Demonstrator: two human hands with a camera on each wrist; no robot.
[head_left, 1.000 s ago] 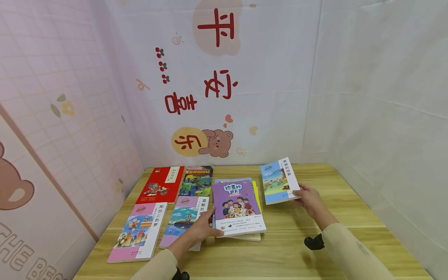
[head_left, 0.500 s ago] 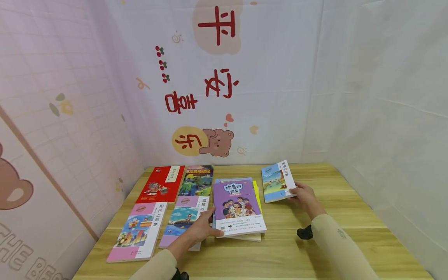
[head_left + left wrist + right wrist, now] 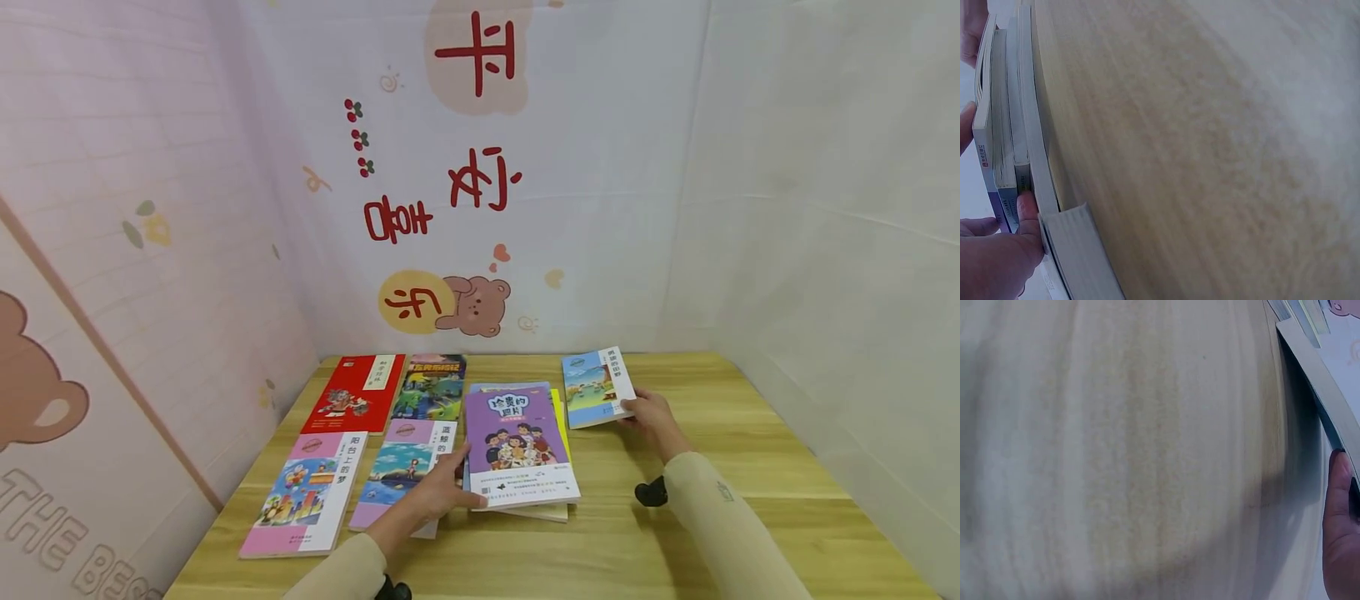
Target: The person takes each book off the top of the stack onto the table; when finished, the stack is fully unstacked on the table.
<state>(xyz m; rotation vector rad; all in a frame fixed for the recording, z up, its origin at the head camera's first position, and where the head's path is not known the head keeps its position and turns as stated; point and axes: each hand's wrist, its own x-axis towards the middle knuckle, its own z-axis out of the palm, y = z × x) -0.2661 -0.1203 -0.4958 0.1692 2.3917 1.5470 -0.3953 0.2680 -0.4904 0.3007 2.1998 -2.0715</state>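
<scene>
My left hand (image 3: 441,490) grips the left near corner of a stack of books topped by a purple book (image 3: 517,442). In the left wrist view, fingers (image 3: 1025,215) press the side of the stacked books (image 3: 1007,119), whose edges are slightly uneven. To the right of the stack, my right hand (image 3: 654,419) pinches a blue book (image 3: 591,390) with a white strip by its near right corner. A dark gap shows between this book (image 3: 1322,378) and the table in the right wrist view. Whether its far edge touches the table I cannot tell.
Left of the stack lie a red book (image 3: 357,396), a green dinosaur book (image 3: 429,390), a pink book with a city picture (image 3: 303,493) and a pink book with a sea picture (image 3: 405,475). The wooden table (image 3: 615,542) meets fabric walls (image 3: 600,208) behind and at both sides.
My right hand has brought the blue book a little lower and closer to the stack. The left hand keeps its hold on the stack. The head view has shifted slightly.
</scene>
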